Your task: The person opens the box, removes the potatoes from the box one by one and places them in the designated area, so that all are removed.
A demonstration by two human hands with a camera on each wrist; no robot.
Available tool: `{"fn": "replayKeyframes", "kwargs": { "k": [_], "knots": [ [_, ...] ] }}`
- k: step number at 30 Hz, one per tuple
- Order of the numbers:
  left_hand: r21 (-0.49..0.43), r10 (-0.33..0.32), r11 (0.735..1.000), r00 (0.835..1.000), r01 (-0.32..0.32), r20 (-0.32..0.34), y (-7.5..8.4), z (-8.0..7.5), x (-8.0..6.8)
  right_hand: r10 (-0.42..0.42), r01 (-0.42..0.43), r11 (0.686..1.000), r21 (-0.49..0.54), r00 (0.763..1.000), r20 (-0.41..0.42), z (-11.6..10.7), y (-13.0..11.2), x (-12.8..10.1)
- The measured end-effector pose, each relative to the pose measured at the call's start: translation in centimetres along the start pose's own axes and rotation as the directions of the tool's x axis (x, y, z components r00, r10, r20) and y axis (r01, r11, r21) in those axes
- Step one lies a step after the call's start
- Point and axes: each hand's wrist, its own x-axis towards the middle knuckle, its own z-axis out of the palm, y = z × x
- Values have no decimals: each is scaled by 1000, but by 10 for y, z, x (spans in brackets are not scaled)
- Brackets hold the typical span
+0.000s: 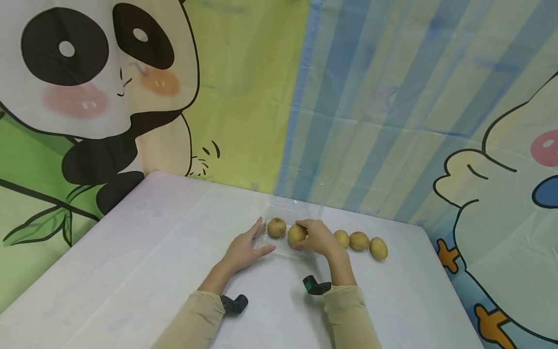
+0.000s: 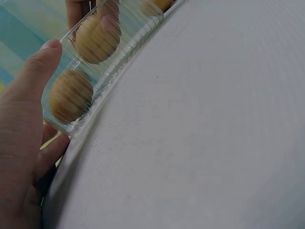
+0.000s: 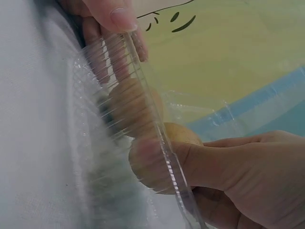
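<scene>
A clear plastic tray (image 1: 291,209) lies on the white table (image 1: 144,261) near its back edge. One brown kiwi (image 1: 276,227) sits in the tray's left part. My right hand (image 1: 306,235) grips a second kiwi (image 1: 296,234) inside the tray beside it; the right wrist view shows that hand (image 3: 233,167) curled round this fruit (image 3: 183,135) behind the ribbed tray wall (image 3: 95,191). My left hand (image 1: 261,240) rests with straight fingers against the tray's left end. In the left wrist view its thumb (image 2: 40,67) touches the tray rim (image 2: 128,52), with both kiwis (image 2: 71,95) behind the plastic.
Three more kiwis (image 1: 359,240) lie in a row on the table right of the tray. A cartoon cloth backdrop (image 1: 348,97) hangs close behind the table. Black wrist cameras (image 1: 234,303) sit under both sleeves.
</scene>
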Motion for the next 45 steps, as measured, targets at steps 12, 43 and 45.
{"fn": "replayKeyframes", "kwargs": {
  "k": [12,43,45],
  "knots": [
    [8,15,1000,1000,-15,-9,-2,2,1,-32,33,998,49,999,-25,-7,4,-5],
    [-11,27,1000,1000,-27,5,-3,2,2,56,-41,977,208,996,-68,-32,32,-33],
    [-7,27,1000,1000,-27,5,-4,2,2,77,-63,977,204,995,-62,-35,33,-37]
  ]
}}
